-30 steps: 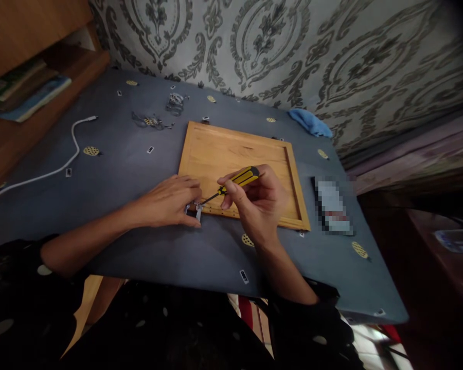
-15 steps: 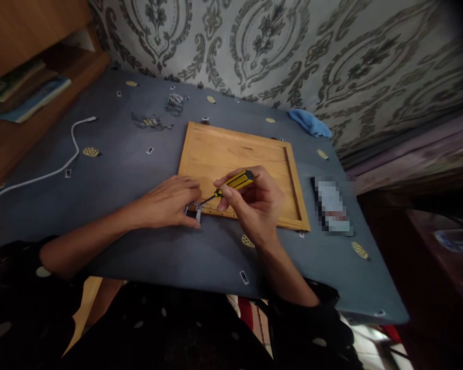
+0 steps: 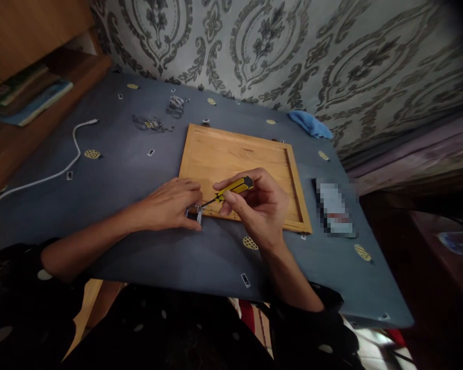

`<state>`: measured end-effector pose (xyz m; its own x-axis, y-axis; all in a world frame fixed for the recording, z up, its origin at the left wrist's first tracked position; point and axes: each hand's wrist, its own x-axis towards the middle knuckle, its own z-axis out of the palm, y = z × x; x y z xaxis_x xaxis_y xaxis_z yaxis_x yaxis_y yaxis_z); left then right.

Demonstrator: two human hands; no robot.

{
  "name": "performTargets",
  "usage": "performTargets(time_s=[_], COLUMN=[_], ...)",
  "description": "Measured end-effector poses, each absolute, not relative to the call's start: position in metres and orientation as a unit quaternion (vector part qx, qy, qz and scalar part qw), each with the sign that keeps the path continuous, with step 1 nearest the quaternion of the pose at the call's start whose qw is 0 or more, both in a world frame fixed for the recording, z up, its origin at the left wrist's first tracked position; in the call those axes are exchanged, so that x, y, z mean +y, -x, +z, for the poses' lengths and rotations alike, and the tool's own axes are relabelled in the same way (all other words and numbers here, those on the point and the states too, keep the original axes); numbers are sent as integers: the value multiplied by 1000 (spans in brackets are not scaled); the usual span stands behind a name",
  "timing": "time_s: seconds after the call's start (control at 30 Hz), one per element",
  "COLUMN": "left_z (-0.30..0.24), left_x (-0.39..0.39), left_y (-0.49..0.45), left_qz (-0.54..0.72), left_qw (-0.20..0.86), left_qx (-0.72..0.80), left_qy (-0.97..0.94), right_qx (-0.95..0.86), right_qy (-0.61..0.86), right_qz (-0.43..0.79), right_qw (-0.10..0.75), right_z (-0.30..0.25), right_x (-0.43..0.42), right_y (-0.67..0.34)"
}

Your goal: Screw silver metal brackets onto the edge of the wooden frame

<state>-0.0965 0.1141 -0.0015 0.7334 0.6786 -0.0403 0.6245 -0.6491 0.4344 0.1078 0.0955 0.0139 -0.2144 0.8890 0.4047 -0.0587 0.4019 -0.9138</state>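
Note:
A wooden panel with a raised frame (image 3: 231, 154) lies flat on the cloth-covered table. At its near left corner sits a small silvery metal fitting (image 3: 195, 214), perhaps a hinge, jutting past the panel's edge. My left hand (image 3: 173, 204) is closed round this fitting, with the thumb in front and the fingers over the corner. In my right hand (image 3: 260, 205) is a screwdriver (image 3: 233, 188) with a yellow and black handle, gripped between thumb and fingers. Its shaft slants down left and the tip meets the fitting. Any screw under the tip is too small to make out.
Two small clear plastic bags (image 3: 175, 105) with metal bits lie at the back left. A white cable (image 3: 76, 141) curves along the left side. A blue cloth (image 3: 310, 124) is at the back right, and a blurred-out phone-like object (image 3: 335, 205) lies right of the panel.
The screwdriver handle has turned slightly in my right hand, and that hand has shifted a little right and down. My left hand stays on the fitting. The whole view has moved slightly.

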Motion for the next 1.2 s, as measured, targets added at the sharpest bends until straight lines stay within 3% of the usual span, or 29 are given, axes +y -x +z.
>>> performTargets(time_s=[0.2,0.43,1.2], left_z=[-3,-4,-5], left_x=[115,115,115], left_y=[96,96,97], left_qz=[75,58,70], left_qw=[216,195,211], left_qx=[358,362,357], left_qy=[-905,-909,-907], right_qx=[-691,-636,-657], right_qy=[344,367,383], right_qz=[424,373,382], right_qw=[473,567,525], right_z=[17,8,4], right_x=[94,90,92], right_y=[-111,-107,-105])
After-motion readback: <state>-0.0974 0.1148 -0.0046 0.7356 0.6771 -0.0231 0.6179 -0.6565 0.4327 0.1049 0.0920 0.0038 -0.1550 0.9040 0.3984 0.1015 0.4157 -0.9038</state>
